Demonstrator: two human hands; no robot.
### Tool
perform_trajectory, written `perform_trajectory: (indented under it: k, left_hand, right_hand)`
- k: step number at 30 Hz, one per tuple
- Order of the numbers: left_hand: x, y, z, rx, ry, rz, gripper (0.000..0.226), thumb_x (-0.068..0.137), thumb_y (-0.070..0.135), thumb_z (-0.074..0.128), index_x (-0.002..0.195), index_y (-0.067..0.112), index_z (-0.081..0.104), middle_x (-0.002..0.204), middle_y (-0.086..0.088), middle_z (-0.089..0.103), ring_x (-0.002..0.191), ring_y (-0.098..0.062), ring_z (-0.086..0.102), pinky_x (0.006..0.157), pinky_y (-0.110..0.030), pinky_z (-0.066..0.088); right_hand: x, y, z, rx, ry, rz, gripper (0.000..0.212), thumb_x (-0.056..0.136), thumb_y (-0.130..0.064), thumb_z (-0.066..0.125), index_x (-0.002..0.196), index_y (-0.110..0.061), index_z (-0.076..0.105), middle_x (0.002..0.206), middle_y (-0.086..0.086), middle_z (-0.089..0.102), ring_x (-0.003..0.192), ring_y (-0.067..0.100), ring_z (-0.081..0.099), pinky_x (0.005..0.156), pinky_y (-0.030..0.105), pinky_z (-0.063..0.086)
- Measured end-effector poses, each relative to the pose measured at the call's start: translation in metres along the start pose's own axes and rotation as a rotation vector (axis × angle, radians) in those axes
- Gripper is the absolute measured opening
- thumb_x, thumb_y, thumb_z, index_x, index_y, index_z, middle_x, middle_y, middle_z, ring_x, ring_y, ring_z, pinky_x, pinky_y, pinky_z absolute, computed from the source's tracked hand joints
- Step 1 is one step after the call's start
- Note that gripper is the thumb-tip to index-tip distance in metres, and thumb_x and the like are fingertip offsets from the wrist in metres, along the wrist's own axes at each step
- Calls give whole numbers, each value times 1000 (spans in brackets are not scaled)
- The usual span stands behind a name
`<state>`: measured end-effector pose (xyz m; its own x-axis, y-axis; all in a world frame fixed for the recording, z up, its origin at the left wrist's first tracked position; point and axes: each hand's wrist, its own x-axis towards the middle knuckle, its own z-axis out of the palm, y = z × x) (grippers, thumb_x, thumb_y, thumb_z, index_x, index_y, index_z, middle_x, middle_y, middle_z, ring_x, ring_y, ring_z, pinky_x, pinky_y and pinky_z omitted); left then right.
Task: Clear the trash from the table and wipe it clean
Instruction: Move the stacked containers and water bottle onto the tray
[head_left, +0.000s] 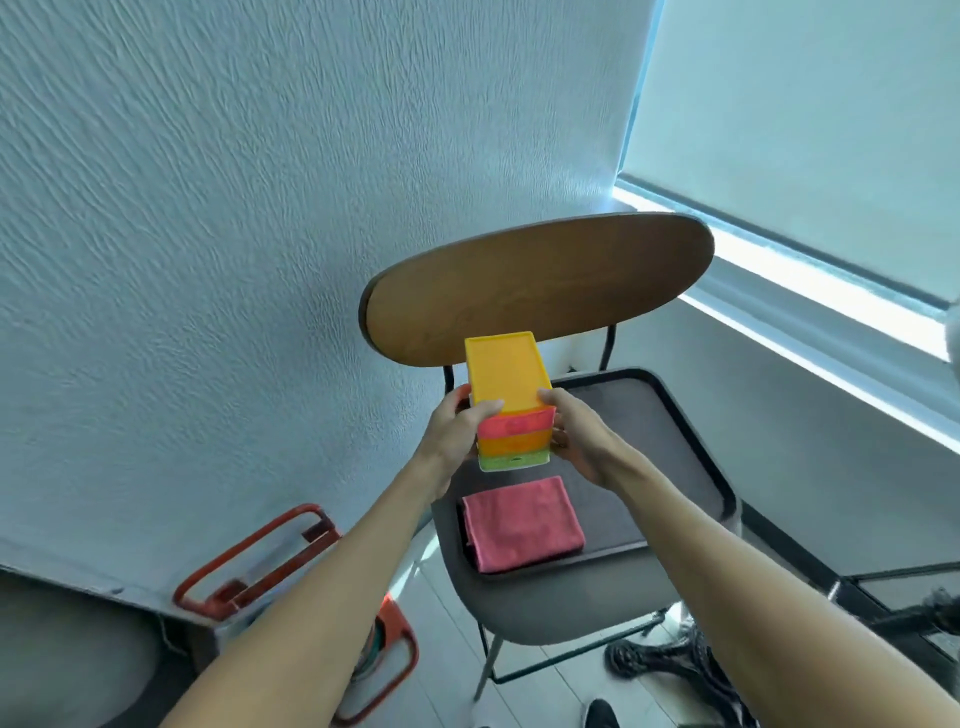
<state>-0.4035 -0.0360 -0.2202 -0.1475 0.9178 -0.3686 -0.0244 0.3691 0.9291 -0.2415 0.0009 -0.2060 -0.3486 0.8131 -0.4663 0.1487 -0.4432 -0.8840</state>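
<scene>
Above a grey chair (582, 597), my left hand (457, 431) and right hand (576, 436) grip a stack of coloured containers (511, 410) from either side, held over the tray (675, 441) where a folded pink cloth (522, 522) lies.

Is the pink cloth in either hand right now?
No: the pink cloth lies folded on the chair, while left hand and right hand hold the box stack.

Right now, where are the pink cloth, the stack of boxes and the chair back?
pink cloth (522, 525), head view, middle of its top
stack of boxes (506, 376), head view, yellow lid
chair back (540, 286), head view, wooden middle
</scene>
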Motion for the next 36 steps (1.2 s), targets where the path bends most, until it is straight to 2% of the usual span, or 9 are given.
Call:
perform_trajectory:
  k: [2,4,6,11,15,21,25,28,36]
  left_hand:
    - [8,-14,-4,-22,31,-18,38,90,29,64,127,24,54,120,-4,66,104,-21,67,88,-43,57]
    - [14,-25,-6,-27,51,-34,47,82,30,69,127,24,56,120,-2,65,105,-21,66,93,-47,55]
    - [21,-36,-8,-13,66,-53,54,72,35,70,124,27,57,117,0,66,104,-21,67,93,-49,55]
    - [35,-49,-13,-7,73,-98,40,71,33,70,109,36,58,115,-1,67,105,-21,66,94,-49,54]
    - [44,-57,-16,8,68,-133,47,78,32,70,122,33,54,116,0,65,106,-20,65,95,-47,54]
    - [54,-69,-18,3,94,-174,68,67,39,69,132,29,52,119,1,65,107,-18,64,96,-46,53]
    - [57,-68,-20,-6,102,-160,61,70,38,67,129,32,54,117,2,66,107,-18,65,96,-45,53]
    - [58,-67,-20,7,105,-143,55,72,39,65,126,34,55,118,2,66,106,-18,64,97,-44,53]
    - [59,-69,-21,11,100,-131,49,79,38,66,126,36,55,119,2,67,106,-16,65,95,-42,53]
  right_hand:
    - [14,14,5,19,-1,18,30,104,-32,35,94,-18,60,88,4,67,84,17,62,76,29,47]
    - [28,26,9,23,3,27,29,103,-30,35,91,-17,59,84,4,64,79,17,59,76,28,46]
    - [40,36,11,6,7,41,29,102,-29,35,89,-17,58,83,3,62,80,18,56,79,31,43]
    - [65,51,13,-41,-2,75,30,100,-31,35,93,-16,60,92,7,64,90,21,58,92,37,45]
    - [79,59,16,-61,-7,91,30,99,-31,35,98,-15,61,97,8,65,93,21,59,94,38,45]
    - [91,69,20,-83,-18,118,27,95,-34,36,100,-17,56,98,8,59,91,20,54,86,37,43]
    - [97,70,24,-100,-33,104,43,99,-33,32,112,0,58,102,12,61,96,22,56,96,43,45]
    - [99,71,24,-114,-35,85,49,99,-33,31,120,7,51,109,26,60,95,22,55,95,42,45]
    - [99,67,24,-107,-18,96,34,101,-33,30,106,-14,57,107,11,62,96,19,55,86,33,43]
